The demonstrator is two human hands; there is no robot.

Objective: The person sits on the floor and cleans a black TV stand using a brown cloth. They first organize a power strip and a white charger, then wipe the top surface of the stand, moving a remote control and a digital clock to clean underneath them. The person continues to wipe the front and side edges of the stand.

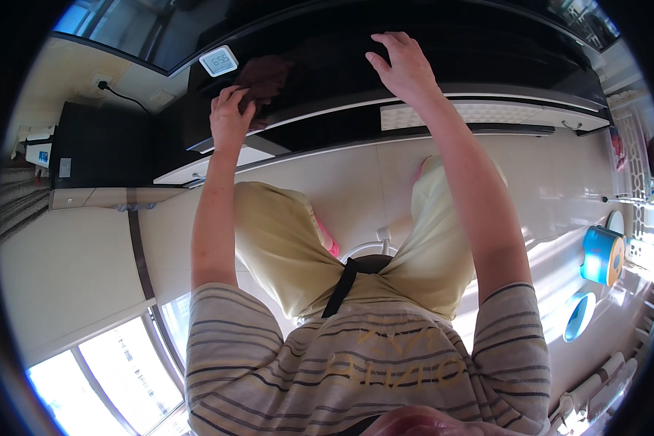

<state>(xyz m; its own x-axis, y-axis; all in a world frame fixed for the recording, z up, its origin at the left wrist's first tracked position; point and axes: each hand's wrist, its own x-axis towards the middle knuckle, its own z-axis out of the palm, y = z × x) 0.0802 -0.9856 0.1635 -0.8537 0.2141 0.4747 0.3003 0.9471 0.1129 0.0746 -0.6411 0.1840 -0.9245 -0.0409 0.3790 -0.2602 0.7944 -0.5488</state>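
Observation:
My left hand (229, 120) is at the left part of a glossy black cabinet top (327, 76), its fingers curled over the near edge of a dark maroon cloth (267, 78). The cloth lies crumpled on the surface, and one end hangs by the front edge. Just beyond that hand, a small white digital clock (219, 61) stands beside the cloth. My right hand (405, 67) is over the same black top, farther right, with thumb and fingers apart and nothing in it. Whether its fingertips touch the surface I cannot tell.
A large dark screen (134, 33) borders the cabinet's far side. Left of it stand a black cabinet (98, 145) and a wall socket with a plugged cord (103, 85). Drawers (458, 116) run below the top. A blue stool (601, 254) is on the floor at right.

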